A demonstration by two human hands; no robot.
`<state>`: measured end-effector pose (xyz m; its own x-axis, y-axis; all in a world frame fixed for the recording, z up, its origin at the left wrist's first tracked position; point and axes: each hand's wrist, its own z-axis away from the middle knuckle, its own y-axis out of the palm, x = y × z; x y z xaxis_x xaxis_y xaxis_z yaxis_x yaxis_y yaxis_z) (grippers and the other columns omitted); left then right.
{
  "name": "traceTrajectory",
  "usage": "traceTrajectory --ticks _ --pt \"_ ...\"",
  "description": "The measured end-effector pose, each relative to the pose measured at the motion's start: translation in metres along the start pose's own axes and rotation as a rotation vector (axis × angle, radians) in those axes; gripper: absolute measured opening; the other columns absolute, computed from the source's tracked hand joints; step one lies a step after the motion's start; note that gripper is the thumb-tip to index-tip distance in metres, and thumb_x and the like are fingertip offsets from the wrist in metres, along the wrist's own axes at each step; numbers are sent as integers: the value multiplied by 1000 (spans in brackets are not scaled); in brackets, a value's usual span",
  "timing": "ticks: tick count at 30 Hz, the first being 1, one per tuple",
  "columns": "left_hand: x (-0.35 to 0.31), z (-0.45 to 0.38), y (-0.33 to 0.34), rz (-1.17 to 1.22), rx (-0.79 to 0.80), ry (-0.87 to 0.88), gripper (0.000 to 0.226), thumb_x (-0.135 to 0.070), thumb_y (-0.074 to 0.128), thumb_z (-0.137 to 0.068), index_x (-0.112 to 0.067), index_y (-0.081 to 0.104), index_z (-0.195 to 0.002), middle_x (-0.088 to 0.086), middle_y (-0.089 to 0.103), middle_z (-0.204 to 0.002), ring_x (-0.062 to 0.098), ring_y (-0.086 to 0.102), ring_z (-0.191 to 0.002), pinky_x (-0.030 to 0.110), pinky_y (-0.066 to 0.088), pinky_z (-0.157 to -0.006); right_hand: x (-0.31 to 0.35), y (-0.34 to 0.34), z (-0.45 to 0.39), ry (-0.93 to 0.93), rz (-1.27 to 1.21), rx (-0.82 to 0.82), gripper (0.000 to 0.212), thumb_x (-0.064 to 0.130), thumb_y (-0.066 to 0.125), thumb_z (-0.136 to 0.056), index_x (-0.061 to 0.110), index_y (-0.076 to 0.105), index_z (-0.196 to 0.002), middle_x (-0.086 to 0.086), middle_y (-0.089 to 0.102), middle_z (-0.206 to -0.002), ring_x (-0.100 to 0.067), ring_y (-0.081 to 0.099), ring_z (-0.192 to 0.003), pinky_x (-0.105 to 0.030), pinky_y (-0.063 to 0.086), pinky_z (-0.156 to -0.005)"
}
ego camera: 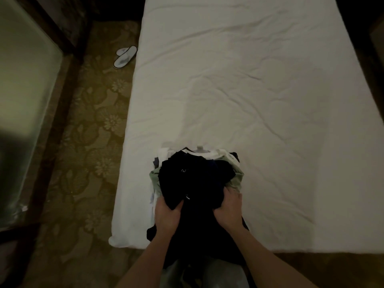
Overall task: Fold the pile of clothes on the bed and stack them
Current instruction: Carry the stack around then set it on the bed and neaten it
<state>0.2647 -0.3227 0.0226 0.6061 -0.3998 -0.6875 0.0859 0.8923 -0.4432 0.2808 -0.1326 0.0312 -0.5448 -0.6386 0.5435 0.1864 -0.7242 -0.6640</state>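
Note:
A pile of clothes point(197, 173) sits at the near left end of the white bed point(259, 90). A black garment point(195, 183) lies on top; white and pale green pieces point(238, 179) stick out around it. My left hand point(167, 215) grips the black fabric at its near left side. My right hand point(228, 208) grips the black fabric at the near right. Part of the black cloth hangs over the bed's near edge, down between my forearms.
A pair of white slippers point(124, 57) lies on the patterned carpet point(91, 125) left of the bed. A dark-framed glass panel point(27, 90) stands at far left. The bed's wrinkled sheet stretches away beyond the pile.

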Motion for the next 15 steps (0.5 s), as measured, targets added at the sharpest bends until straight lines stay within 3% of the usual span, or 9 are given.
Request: traceTrajectory --ticks 2,4,7,9,13,15 --pt "18 -17 -3 -33 -3 -21 66 -56 73 -68 -15 61 -118 6 63 -119 25 66 -106 43 56 -90 -2 2 0 -34 -117 -16 46 18 64 -73 18 58 -119 -5 56 -115 -31 55 -109 -41 47 -94" --pt "11 -18 -9 -37 23 -46 79 -56 77 -65 -16 56 -130 6 58 -129 24 62 -113 46 53 -98 -2 -2 -2 -15 -184 -44 62 24 75 -75 16 50 -132 -8 44 -133 -29 47 -122 -41 43 -105" --pt "-5 -11 -9 8 26 -90 59 -34 82 -76 -16 60 -127 5 69 -116 26 65 -109 47 51 -98 -9 -8 -13 225 -370 -74 109 36 91 -60 12 29 -146 -9 28 -148 -25 33 -135 -42 33 -115" --pt "-6 -9 -5 -93 -44 -93 56 -36 81 -77 -16 61 -124 4 68 -115 30 61 -113 51 45 -104 -14 -13 -22 366 -468 -42 126 51 93 -45 16 23 -143 -10 40 -145 -31 44 -133 -49 42 -109" --pt "-8 -3 5 -373 -152 -10 51 -35 76 -80 -14 60 -123 4 55 -128 30 49 -125 53 25 -112 -14 -10 -27 352 -318 -81 107 57 83 -41 16 40 -130 -8 58 -123 -34 53 -119 -52 47 -100" --pt "-7 3 8 -307 -160 77 44 -28 76 -81 -13 61 -120 2 54 -125 26 54 -117 52 31 -111 -6 -10 -22 358 -218 -86 91 54 76 -45 19 51 -126 -7 61 -116 -34 54 -117 -51 48 -97"
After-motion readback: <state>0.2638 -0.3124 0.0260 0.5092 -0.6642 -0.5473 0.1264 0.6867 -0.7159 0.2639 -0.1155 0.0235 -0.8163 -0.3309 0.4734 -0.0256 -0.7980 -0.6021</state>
